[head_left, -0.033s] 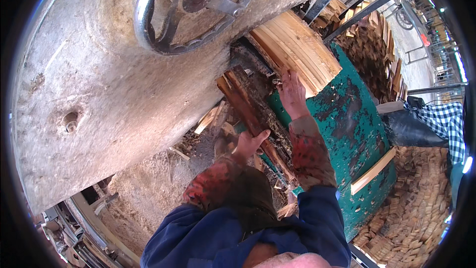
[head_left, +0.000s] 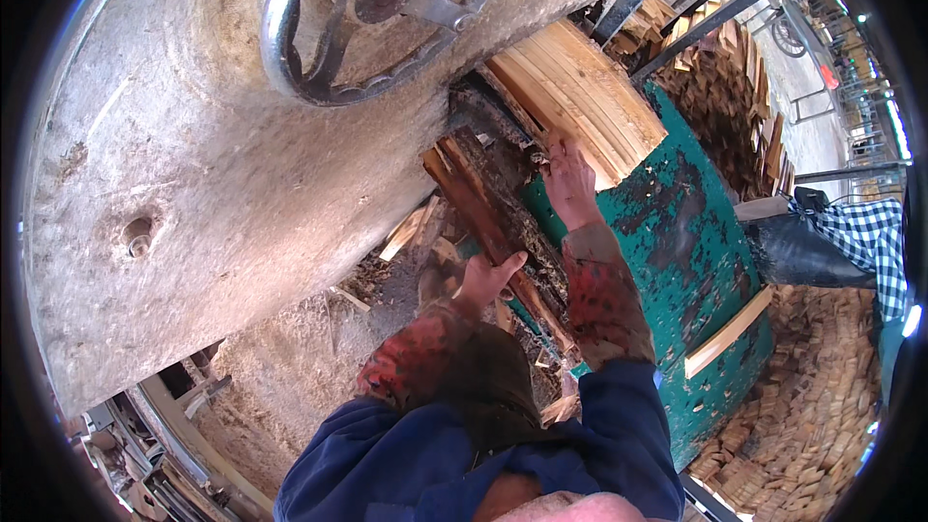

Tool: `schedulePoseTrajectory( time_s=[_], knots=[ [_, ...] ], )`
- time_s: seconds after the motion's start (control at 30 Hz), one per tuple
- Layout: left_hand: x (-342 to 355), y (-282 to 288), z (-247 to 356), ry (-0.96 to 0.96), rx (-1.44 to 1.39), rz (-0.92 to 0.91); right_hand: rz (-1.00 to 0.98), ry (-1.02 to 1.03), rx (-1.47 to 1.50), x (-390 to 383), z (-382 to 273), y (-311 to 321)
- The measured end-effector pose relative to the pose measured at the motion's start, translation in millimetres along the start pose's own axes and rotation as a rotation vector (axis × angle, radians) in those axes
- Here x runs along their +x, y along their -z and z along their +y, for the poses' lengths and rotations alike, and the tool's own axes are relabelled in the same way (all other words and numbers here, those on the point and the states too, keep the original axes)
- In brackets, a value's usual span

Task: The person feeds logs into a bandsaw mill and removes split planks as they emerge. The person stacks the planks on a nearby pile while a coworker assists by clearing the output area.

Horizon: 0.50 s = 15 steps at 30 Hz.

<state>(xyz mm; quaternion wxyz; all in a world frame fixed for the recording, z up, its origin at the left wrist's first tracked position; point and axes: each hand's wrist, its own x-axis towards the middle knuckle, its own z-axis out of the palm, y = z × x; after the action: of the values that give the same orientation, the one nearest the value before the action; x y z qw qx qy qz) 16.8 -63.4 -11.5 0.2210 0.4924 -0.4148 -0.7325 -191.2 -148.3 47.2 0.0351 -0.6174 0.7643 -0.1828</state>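
My left hand (head_left: 488, 280) is closed around a dark, rough slab of wood (head_left: 493, 229) with bark along one side, its thumb over the top edge. The slab slants from beside the machine's pale panel down toward my body. My right hand (head_left: 570, 186) lies with fingers stretched against the near left side of a stack of freshly sawn boards (head_left: 585, 92). Those boards rest on a green, worn metal table (head_left: 677, 261). My right forearm passes over the lower part of the slab and hides some of it. The fingertips of my left hand are hidden beneath the slab.
A large pale machine panel (head_left: 213, 174) with a metal handwheel (head_left: 387, 0) fills the left. A loose wood strip (head_left: 728, 333) lies on the green table. Piled wood pieces (head_left: 802, 406) stand at right, near a checked cloth (head_left: 865, 237). Sawdust (head_left: 290, 377) covers the ground.
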Motion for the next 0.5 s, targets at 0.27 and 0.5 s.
schedulePoseTrajectory(
  time_s=[0.27,0.5],
  knots=[
    [3,-1,-5,0.023,-0.039,0.003,-0.113,-0.091,0.24,-57,25,11],
    [-2,-1,-1,-0.012,-0.006,0.009,-0.053,-0.173,0.306,-172,47,53]
  ],
)
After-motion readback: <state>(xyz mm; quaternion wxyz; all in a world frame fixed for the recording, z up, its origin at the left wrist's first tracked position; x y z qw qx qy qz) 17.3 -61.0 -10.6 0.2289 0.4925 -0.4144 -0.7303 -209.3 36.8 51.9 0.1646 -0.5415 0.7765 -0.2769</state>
